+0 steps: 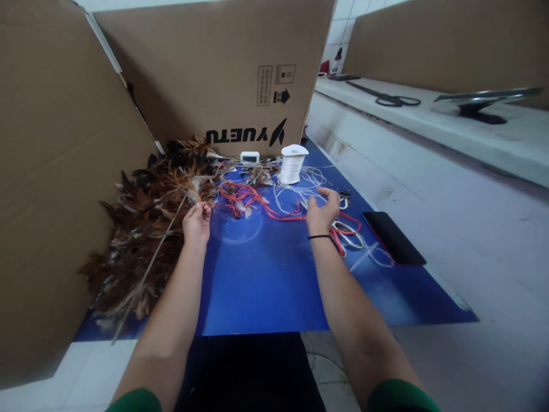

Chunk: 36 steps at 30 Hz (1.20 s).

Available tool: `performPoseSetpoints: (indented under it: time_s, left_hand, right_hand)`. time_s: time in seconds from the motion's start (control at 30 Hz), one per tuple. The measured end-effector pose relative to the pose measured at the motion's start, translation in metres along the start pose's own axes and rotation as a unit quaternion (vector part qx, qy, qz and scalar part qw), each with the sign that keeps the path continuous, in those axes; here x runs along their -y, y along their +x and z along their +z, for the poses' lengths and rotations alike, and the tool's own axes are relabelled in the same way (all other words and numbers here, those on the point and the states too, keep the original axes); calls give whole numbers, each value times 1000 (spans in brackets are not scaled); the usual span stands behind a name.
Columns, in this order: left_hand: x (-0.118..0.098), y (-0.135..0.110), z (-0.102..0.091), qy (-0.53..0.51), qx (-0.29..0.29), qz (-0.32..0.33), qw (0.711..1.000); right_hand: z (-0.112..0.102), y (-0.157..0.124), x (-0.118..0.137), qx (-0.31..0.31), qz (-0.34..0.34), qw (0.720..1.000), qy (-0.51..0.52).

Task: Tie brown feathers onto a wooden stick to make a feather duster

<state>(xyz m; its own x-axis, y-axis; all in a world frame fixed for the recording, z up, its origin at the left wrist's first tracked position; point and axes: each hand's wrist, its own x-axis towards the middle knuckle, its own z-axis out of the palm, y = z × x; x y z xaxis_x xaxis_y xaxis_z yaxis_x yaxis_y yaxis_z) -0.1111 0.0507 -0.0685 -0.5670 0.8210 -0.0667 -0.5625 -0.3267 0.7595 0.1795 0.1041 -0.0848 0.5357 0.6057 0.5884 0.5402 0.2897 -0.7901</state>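
My left hand (197, 223) is closed in a pinch at the edge of a large pile of brown feathers (146, 234). A pale feather tuft (198, 187) rises right above its fingertips and seems to be in them. Beside that hand a thin stick (160, 243) lies slanting across the pile. My right hand (322, 212), with a black band at the wrist, hovers with curled fingers apart and nothing visible between them. Red cord (274, 214) runs near and behind it. Scissors handles (349, 236) show just right of that wrist, partly covered by cord.
A white spool (293, 166) stands at the back amid loose clear strands (311, 178), near a small white digital display (249, 157). A dark phone (393, 237) lies at the right edge. Cardboard (193, 68) walls the back and left. Black scissors (392, 100) rest on a ledge.
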Motion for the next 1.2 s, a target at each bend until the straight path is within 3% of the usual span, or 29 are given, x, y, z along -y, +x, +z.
performPoseSetpoints:
  time_s: [0.13, 0.3, 0.5, 0.67, 0.77, 1.0, 1.2]
  left_hand:
    - [-5, -8, 7, -1, 16, -19, 1000]
    - [-15, -20, 10, -3, 51, -58, 997]
    - [-25, -33, 6, -2, 101, -120, 988]
    - [-19, -39, -1, 6, 169, -174, 970]
    - [-15, -39, -5, 15, 180, -198, 964]
    - [-11, -31, -9, -27, 147, -189, 970]
    - [-12, -30, -8, -80, 99, -173, 977]
  right_hand:
    - [3, -18, 23, 93, -85, 992, -4]
    - [14, -49, 43, 268, -177, 947, 27]
    - [34, -77, 68, 384, -201, 895, 104]
    - [50, -96, 97, 442, -167, 863, 181]
    - [56, -105, 102, 461, -145, 856, 183]
    - [52, -102, 83, 411, -117, 893, 141]
    - [51, -105, 79, 473, -50, 865, 162]
